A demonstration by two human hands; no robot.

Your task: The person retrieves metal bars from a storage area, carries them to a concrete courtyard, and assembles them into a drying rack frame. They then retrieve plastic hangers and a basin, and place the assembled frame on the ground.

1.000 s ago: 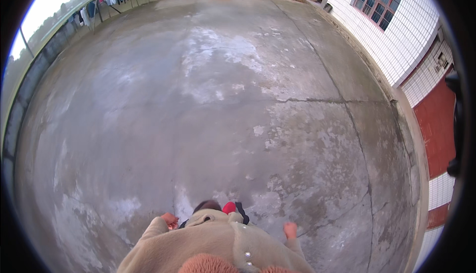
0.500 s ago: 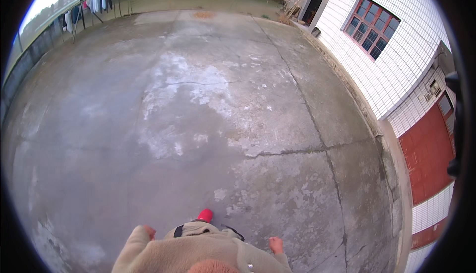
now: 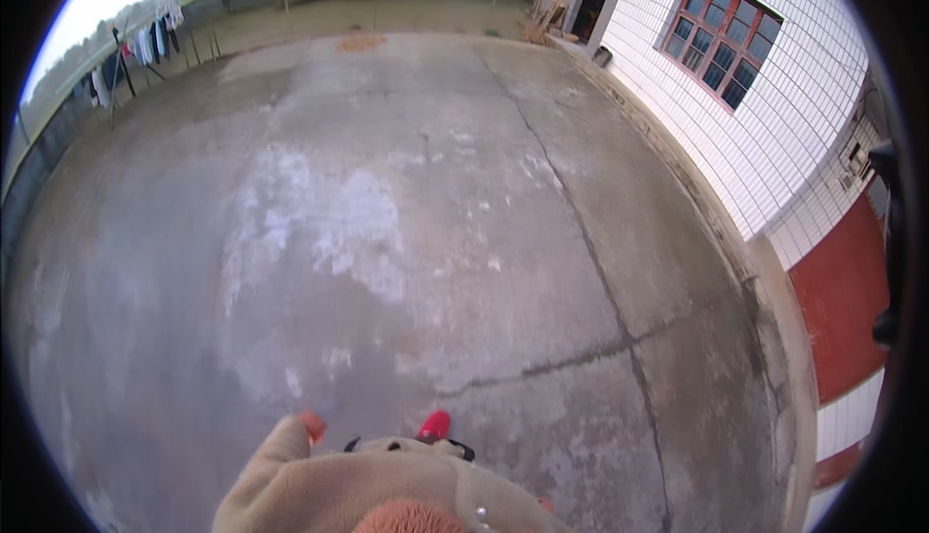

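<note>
My left hand (image 3: 313, 426) hangs in front of the beige fleece sleeve (image 3: 276, 451), its fingers curled in and nothing visible in them. Only a sliver of my right hand (image 3: 548, 506) shows past the edge of the fleece jacket (image 3: 406, 475); its fingers are hidden. Neither hand touches any object in sight. One red shoe (image 3: 434, 425) sticks out ahead of the jacket, over the concrete ground (image 3: 329, 359).
A white tiled building (image 3: 764, 136) with a red-framed window (image 3: 721, 39) and a red door (image 3: 842, 301) runs along the right. Laundry (image 3: 150, 44) hangs at the far left beside a low wall (image 3: 44, 170). A brownish pile (image 3: 361, 43) lies at the far edge.
I have moved forward over the concrete; the ground crack is nearer. My left hand has swung forward, and my right hand has drawn back mostly out of sight. The red shoe shows farther right.
</note>
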